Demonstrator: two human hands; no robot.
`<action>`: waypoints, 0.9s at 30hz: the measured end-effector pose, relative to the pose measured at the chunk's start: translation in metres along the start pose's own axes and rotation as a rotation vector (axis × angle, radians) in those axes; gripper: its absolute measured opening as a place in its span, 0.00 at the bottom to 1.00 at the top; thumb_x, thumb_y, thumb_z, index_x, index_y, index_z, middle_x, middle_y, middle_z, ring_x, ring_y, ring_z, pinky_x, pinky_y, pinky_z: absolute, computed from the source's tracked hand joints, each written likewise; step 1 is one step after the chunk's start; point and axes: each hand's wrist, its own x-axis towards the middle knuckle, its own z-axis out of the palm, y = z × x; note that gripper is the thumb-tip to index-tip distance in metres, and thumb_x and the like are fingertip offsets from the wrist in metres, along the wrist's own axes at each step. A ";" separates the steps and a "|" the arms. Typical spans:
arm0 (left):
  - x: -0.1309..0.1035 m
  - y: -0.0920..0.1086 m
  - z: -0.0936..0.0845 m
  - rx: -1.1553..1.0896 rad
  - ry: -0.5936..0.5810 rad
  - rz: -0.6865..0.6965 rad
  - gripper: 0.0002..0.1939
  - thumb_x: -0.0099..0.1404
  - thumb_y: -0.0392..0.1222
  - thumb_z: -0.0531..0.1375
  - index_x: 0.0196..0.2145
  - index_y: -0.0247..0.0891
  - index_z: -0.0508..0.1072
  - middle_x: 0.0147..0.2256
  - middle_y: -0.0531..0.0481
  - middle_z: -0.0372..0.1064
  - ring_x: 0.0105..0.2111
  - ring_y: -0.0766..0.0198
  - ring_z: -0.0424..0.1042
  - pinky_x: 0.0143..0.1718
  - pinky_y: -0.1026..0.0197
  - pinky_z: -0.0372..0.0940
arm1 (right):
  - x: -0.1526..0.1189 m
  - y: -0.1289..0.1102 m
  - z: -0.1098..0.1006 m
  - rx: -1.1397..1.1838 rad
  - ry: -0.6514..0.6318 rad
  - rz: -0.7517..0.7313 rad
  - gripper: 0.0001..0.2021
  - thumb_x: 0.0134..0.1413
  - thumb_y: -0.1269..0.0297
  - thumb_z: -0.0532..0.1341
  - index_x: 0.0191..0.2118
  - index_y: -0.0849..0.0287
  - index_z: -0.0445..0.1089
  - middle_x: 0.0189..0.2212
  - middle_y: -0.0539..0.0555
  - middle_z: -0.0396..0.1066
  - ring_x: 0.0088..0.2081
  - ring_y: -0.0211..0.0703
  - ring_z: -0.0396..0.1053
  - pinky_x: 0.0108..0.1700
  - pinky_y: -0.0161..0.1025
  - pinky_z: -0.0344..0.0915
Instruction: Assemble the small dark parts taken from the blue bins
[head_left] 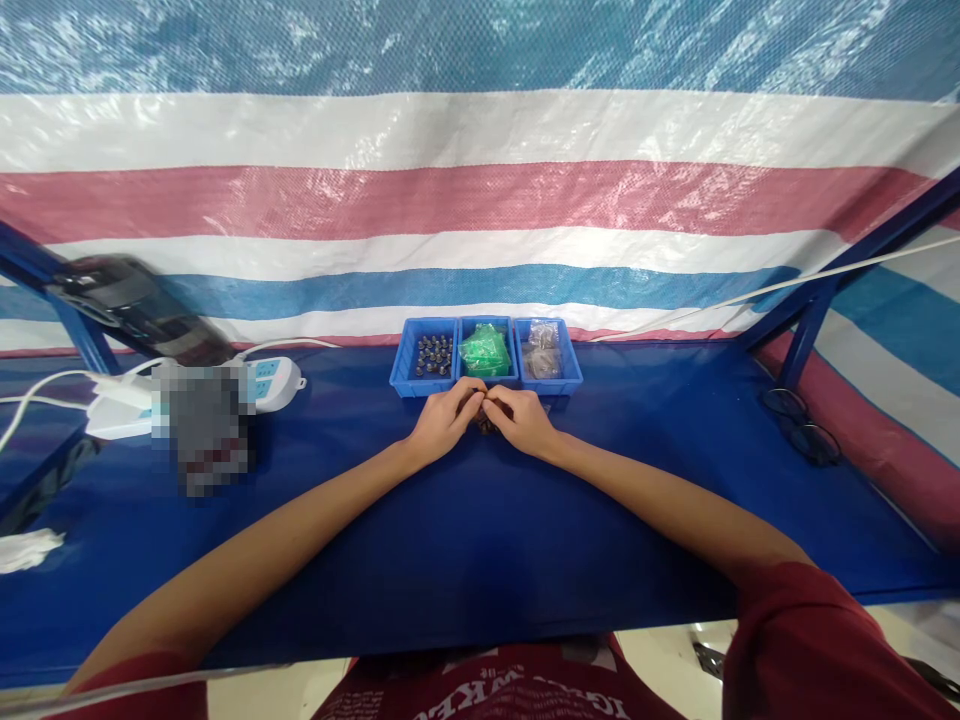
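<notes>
My left hand (444,422) and my right hand (525,424) meet in front of the blue bins, fingertips pinched together. Whatever lies between the fingers is too small to make out. Just below the fingertips shows a small pile of dark brownish pieces (486,425), partly hidden by the hands. Behind the hands, the left blue bin (401,378) holds several small metal pieces (435,355). Green plastic packets (484,352) fill the middle bin, nearest my fingers. In the right bin (574,376) are clear plastic bags (541,355).
On the blue table (420,560), a white power strip (277,384) with cables and a blurred-out object (208,430) stand at left, beside a dark bottle-like thing (146,305). Black-framed glasses (810,440) lie at right. A striped sheet (480,200) hangs behind.
</notes>
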 end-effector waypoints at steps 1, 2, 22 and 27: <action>0.000 0.000 0.000 0.000 0.000 0.000 0.14 0.69 0.47 0.46 0.43 0.38 0.65 0.21 0.57 0.64 0.22 0.69 0.66 0.28 0.68 0.61 | 0.000 0.000 0.000 -0.001 0.002 -0.001 0.09 0.59 0.65 0.53 0.30 0.60 0.66 0.21 0.48 0.66 0.23 0.34 0.61 0.29 0.32 0.56; 0.000 0.000 0.000 -0.001 0.000 0.002 0.14 0.69 0.47 0.46 0.43 0.38 0.65 0.21 0.57 0.64 0.23 0.69 0.67 0.28 0.68 0.61 | 0.000 0.000 0.000 -0.001 0.003 -0.002 0.09 0.59 0.65 0.53 0.30 0.60 0.66 0.21 0.48 0.66 0.23 0.35 0.62 0.29 0.32 0.56; 0.002 0.000 0.001 -0.010 -0.018 0.000 0.12 0.70 0.45 0.46 0.43 0.37 0.65 0.21 0.57 0.63 0.22 0.70 0.66 0.29 0.69 0.60 | 0.000 0.000 -0.001 -0.009 -0.018 0.014 0.09 0.59 0.67 0.53 0.30 0.60 0.66 0.22 0.49 0.68 0.24 0.35 0.64 0.30 0.32 0.57; 0.002 -0.001 0.002 -0.013 -0.024 -0.002 0.12 0.70 0.44 0.47 0.42 0.38 0.65 0.22 0.57 0.65 0.22 0.70 0.66 0.28 0.69 0.60 | 0.001 0.000 0.000 -0.022 -0.035 0.025 0.10 0.59 0.67 0.52 0.29 0.60 0.66 0.22 0.49 0.69 0.24 0.35 0.63 0.30 0.32 0.57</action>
